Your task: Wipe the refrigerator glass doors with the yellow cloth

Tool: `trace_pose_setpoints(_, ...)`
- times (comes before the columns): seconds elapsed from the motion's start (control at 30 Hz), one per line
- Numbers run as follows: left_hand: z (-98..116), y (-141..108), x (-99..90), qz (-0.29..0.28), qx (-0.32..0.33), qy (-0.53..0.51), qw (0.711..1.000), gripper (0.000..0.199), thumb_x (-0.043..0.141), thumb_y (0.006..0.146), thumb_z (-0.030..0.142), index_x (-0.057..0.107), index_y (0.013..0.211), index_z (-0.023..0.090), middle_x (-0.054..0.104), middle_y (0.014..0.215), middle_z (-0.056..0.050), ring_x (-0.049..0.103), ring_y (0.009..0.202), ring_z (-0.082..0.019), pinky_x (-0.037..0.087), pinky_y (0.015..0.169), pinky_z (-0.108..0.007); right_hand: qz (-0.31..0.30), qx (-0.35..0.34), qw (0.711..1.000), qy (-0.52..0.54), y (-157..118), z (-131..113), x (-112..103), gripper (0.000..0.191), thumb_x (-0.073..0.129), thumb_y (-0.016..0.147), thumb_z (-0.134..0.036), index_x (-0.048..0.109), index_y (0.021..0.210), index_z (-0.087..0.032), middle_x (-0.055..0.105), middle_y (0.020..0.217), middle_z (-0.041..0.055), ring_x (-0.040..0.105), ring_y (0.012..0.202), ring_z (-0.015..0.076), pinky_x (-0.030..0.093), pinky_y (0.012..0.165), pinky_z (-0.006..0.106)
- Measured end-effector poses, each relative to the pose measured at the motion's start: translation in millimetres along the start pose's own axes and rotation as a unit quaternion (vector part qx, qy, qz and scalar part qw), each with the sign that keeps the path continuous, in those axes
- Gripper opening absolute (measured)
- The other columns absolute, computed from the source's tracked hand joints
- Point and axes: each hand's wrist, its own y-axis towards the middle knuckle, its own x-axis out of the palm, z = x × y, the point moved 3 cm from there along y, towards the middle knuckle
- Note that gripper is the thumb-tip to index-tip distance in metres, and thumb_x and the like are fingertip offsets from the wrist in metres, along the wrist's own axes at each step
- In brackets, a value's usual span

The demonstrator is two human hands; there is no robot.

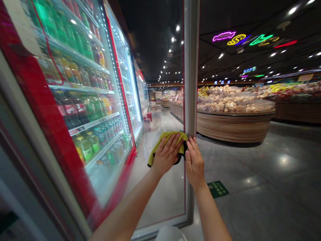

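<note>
A yellow-green cloth with a dark edge (156,147) lies against the glass pane of an open cooler door (160,201), next to its grey frame (192,67). My left hand (167,154) presses flat on the cloth, its fingers stretched out and pointing up to the right. At the right of the cloth, my right hand (194,160) rests on the door frame with its fingers extended upward. Its fingertips are near the cloth's right edge.
Lit cooler shelves with bottles (95,124) line the left side behind a red frame (72,160). A round wood-sided display (233,127) stands at the right. A green floor sign (218,189) lies near my right forearm. Something white (170,234) shows at the bottom edge.
</note>
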Motion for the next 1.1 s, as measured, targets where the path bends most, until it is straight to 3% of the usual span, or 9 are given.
trace_pose_setpoints(0.1,-26,8,-12.4,0.007,0.002,0.008,1.000,0.066,0.052,0.098,0.034,0.035,0.160,0.018,0.035,0.165,-0.007,0.031,0.155,-0.022,0.007,0.133,-0.042,-0.004,-0.001,1.000,-0.001,-2,-7,8,0.051,0.038,0.107,-0.029,0.040,0.158,-0.027,0.050,0.158,0.0106,0.039,0.152,0.0257,0.036,0.123,0.058)
trace_pose_setpoints(0.23,-60,-14,-28.9,0.067,-0.133,0.036,0.988,0.072,0.052,0.099,0.042,0.030,0.162,0.016,0.036,0.164,-0.013,0.031,0.155,-0.028,0.002,0.132,-0.048,-0.060,-0.017,0.997,-0.046,-10,-11,22,0.056,0.036,0.107,-0.025,0.030,0.162,-0.028,0.045,0.161,0.0097,0.034,0.154,0.0247,0.030,0.125,0.060)
trace_pose_setpoints(0.33,-53,-50,-26.6,0.087,-0.153,0.037,0.984,0.071,0.052,0.099,0.040,0.031,0.162,0.017,0.041,0.162,-0.013,0.030,0.155,-0.028,0.003,0.132,-0.048,-0.079,-0.032,0.992,-0.090,-15,-13,31,0.059,0.035,0.105,-0.017,0.029,0.162,-0.028,0.042,0.163,0.0097,0.027,0.157,0.0246,0.025,0.126,0.062)
trace_pose_setpoints(0.47,-36,-61,-22.1,0.068,-0.077,0.011,0.995,0.063,0.050,0.100,0.035,0.037,0.160,0.020,0.048,0.157,-0.009,0.036,0.153,-0.024,0.003,0.132,-0.044,-0.086,-0.019,0.992,-0.088,-16,-20,41,0.065,0.031,0.101,-0.007,0.026,0.163,-0.028,0.037,0.166,0.0088,0.024,0.158,0.0222,0.032,0.126,0.053)
trace_pose_setpoints(0.57,-56,-38,-32.2,0.064,-0.073,-0.002,0.995,0.064,0.050,0.100,0.037,0.036,0.160,0.021,0.045,0.160,-0.008,0.035,0.154,-0.022,0.003,0.132,-0.042,-0.083,-0.002,0.993,-0.079,-15,-28,46,0.073,0.030,0.097,-0.003,0.022,0.164,-0.030,0.028,0.170,0.0056,0.020,0.159,0.0224,0.033,0.126,0.052)
trace_pose_setpoints(0.67,-92,-28,-46.4,0.079,-0.145,0.004,0.986,0.069,0.052,0.099,0.042,0.031,0.162,0.022,0.034,0.166,-0.009,0.029,0.156,-0.027,0.003,0.132,-0.047,-0.100,0.002,0.991,-0.087,-18,-34,54,0.077,0.031,0.096,-0.002,0.016,0.165,-0.033,0.017,0.173,0.0039,0.016,0.160,0.0255,0.034,0.125,0.054)
trace_pose_setpoints(0.83,-96,-82,-45.1,0.080,-0.229,0.026,0.970,0.077,0.059,0.095,0.039,0.029,0.163,0.019,0.024,0.169,-0.015,0.019,0.158,-0.033,0.005,0.131,-0.055,-0.134,-0.005,0.976,-0.170,-29,-39,68,0.079,0.038,0.099,-0.006,0.005,0.165,-0.037,0.004,0.174,0.0074,0.012,0.159,0.0346,0.033,0.122,0.063)
trace_pose_setpoints(0.97,-69,-104,-35.3,0.087,-0.095,0.050,0.990,0.067,0.055,0.097,0.040,0.038,0.159,0.021,0.036,0.165,-0.011,0.018,0.159,-0.027,0.004,0.131,-0.050,-0.139,0.002,0.970,-0.201,-33,-43,75,0.078,0.039,0.100,-0.007,0.007,0.166,-0.034,0.000,0.174,0.0114,0.010,0.159,0.0378,0.035,0.119,0.065)
trace_pose_setpoints(1.1,-93,-67,-47.0,0.056,-0.046,0.031,0.997,0.065,0.054,0.097,0.041,0.039,0.159,0.024,0.038,0.165,-0.007,0.026,0.157,-0.024,0.003,0.132,-0.044,-0.140,0.019,0.970,-0.198,-31,-47,78,0.080,0.035,0.097,0.000,0.011,0.165,-0.033,-0.001,0.174,0.0130,0.008,0.159,0.0369,0.035,0.119,0.065)
